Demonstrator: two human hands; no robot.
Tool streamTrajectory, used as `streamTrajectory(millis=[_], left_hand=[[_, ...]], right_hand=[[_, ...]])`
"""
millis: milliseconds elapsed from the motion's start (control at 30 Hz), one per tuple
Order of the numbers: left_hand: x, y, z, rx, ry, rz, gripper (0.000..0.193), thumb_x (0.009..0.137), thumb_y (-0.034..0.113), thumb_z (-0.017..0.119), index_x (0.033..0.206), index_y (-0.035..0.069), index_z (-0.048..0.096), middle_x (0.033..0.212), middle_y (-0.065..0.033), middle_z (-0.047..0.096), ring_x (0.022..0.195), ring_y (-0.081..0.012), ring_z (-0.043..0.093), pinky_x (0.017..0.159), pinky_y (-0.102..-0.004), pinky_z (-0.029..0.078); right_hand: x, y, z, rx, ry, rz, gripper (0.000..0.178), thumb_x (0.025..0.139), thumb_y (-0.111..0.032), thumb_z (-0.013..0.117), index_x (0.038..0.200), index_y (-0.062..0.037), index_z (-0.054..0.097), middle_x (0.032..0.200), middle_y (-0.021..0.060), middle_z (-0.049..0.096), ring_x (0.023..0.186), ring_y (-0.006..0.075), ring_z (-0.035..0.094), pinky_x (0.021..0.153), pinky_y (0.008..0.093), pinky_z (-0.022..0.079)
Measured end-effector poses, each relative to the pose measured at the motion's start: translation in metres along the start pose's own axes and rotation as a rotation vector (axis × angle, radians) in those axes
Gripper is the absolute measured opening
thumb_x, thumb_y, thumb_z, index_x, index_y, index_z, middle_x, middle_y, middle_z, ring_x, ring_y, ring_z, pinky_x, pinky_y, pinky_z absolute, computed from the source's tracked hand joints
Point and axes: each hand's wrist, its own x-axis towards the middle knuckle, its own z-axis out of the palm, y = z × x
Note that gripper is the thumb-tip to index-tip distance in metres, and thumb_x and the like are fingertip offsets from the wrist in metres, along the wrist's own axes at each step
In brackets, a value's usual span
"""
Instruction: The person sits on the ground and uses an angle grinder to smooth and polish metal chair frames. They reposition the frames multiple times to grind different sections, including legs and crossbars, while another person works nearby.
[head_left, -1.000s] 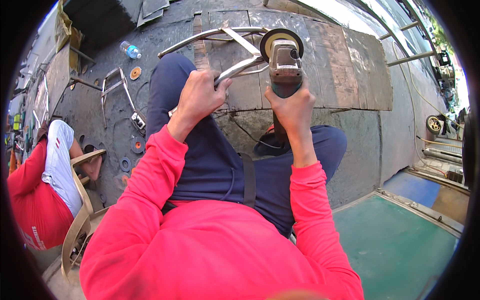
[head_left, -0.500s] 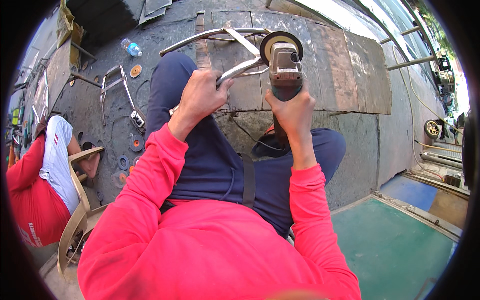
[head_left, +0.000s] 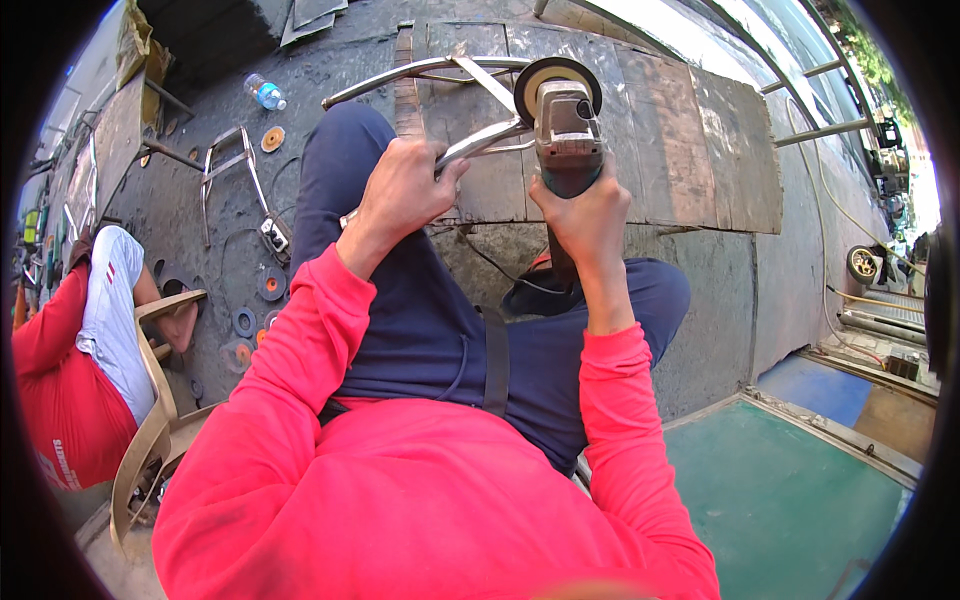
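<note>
1. A curved, shiny metal frame (head_left: 430, 72) made of bent tube lies across rusty metal plates (head_left: 690, 140) on the ground, just ahead of the person's knees. One tube of it runs back toward the person and passes through the left hand.
2. The left hand (head_left: 400, 190) is closed in a fist around that tube, fingers wrapped over the top, gripping it at the near end of the frame.
3. An angle grinder (head_left: 562, 120) sits just right of the left hand. Its round disc is at the far end, right where the frame's tubes meet; whether the disc touches the metal cannot be told.
4. The right hand (head_left: 585, 215) is closed tight around the grinder's rear body, with the tool pointing away from the person. A dark cord (head_left: 500, 270) runs over the lap below it.
5. The person sits low, in dark blue trousers and a pink-red long-sleeved top, with one knee on each side of the hands.
6. The ground is dark, rough concrete. To the left lie several loose grinding discs (head_left: 268, 284), another bent metal frame (head_left: 235, 170) and a plastic water bottle (head_left: 265, 92).
7. At the far left, another person (head_left: 70, 370) in red and white sits on a wooden chair (head_left: 150, 400).
8. To the lower right is a green painted floor (head_left: 790, 500); a small wheel (head_left: 862, 264) stands at the right edge.
</note>
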Motion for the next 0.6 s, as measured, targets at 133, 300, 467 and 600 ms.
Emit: streamTrajectory(millis=[133, 300, 467, 600], left_hand=[[-0.001, -0.0045, 0.0027, -0.013, -0.013, -0.021, 0.027, 0.089, 0.021, 0.076, 0.088, -0.005, 0.07, 0.063, -0.0264, 0.056, 0.057, -0.0432, 0.058, 0.054, -0.0439, 0.044], [-0.0005, -0.0046, 0.0029, -0.024, -0.012, -0.024, 0.026, 0.089, 0.02, 0.075, 0.09, -0.005, 0.07, 0.063, -0.0266, 0.056, 0.058, -0.0443, 0.058, 0.055, -0.0444, 0.045], [-0.0013, -0.0032, 0.0012, 0.017, -0.022, -0.023, 0.025, 0.089, 0.02, 0.075, 0.092, -0.005, 0.071, 0.064, -0.027, 0.055, 0.059, -0.0457, 0.057, 0.055, -0.0449, 0.045], [-0.0012, -0.0035, 0.0019, -0.011, -0.035, -0.057, 0.026, 0.089, 0.021, 0.075, 0.092, -0.004, 0.072, 0.065, -0.0273, 0.056, 0.059, -0.046, 0.057, 0.055, -0.0454, 0.046]], right_hand=[[0.0007, -0.0026, 0.0006, -0.031, -0.03, -0.022, 0.05, 0.068, -0.027, 0.084, 0.097, 0.0036, 0.056, 0.078, 0.0242, 0.07, 0.074, 0.0423, 0.072, 0.067, 0.0462, 0.057], [0.0008, -0.0033, 0.001, 0.002, -0.025, 0.004, 0.051, 0.068, -0.028, 0.085, 0.098, 0.004, 0.058, 0.078, 0.0243, 0.071, 0.076, 0.0418, 0.073, 0.068, 0.0453, 0.058], [0.0019, -0.0013, 0.0011, 0.016, -0.008, 0.02, 0.051, 0.068, -0.027, 0.085, 0.099, 0.0038, 0.059, 0.079, 0.0245, 0.071, 0.077, 0.0426, 0.073, 0.068, 0.0456, 0.058], [0.0016, -0.0016, 0.0013, 0.008, -0.024, -0.007, 0.051, 0.068, -0.027, 0.085, 0.098, 0.0043, 0.059, 0.08, 0.0245, 0.071, 0.077, 0.0428, 0.073, 0.068, 0.0457, 0.058]])
